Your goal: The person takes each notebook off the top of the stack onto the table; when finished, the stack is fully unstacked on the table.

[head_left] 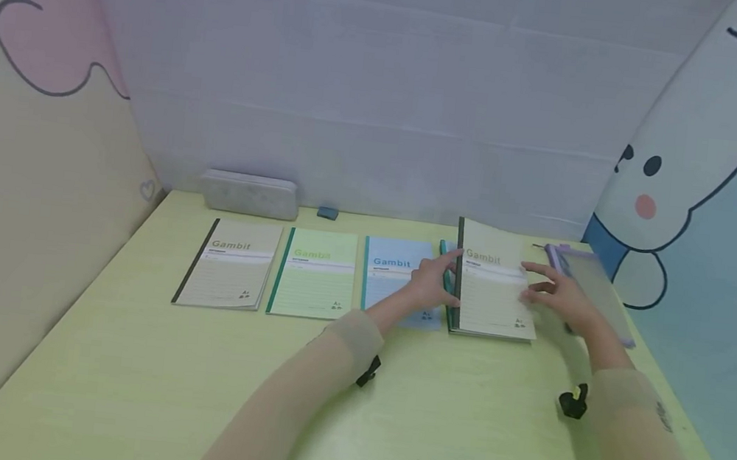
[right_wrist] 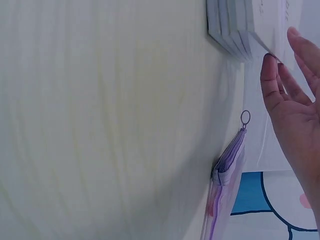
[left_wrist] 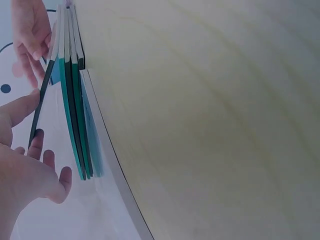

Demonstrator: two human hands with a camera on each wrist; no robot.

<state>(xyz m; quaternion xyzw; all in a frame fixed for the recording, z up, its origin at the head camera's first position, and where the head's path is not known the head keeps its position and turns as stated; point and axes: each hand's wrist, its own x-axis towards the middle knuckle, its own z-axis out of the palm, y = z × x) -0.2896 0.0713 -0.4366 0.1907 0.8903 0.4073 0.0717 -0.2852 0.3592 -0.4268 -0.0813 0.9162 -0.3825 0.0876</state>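
A white notebook (head_left: 492, 294) with a dark spine and "Gambit" on its cover is the top one of a stack at the right of the row. My left hand (head_left: 430, 279) pinches it at the spine side, thumb on one face and fingers on the other. At its opposite edge my right hand (head_left: 555, 296) holds it between thumb and fingertips. In the left wrist view this notebook (left_wrist: 44, 92) tilts up from the stack of notebooks (left_wrist: 72, 115), whose spines are green and dark. The right wrist view shows the stack's page edges (right_wrist: 227, 35) beneath my right hand (right_wrist: 295, 95).
Left of the stack lie a blue notebook (head_left: 382, 261), a green notebook (head_left: 313, 284) and another white notebook (head_left: 227, 272). Behind them are a grey case (head_left: 250, 195) and a small blue block (head_left: 327, 213). A purple-edged zip pouch (head_left: 593, 281) lies at the right edge.
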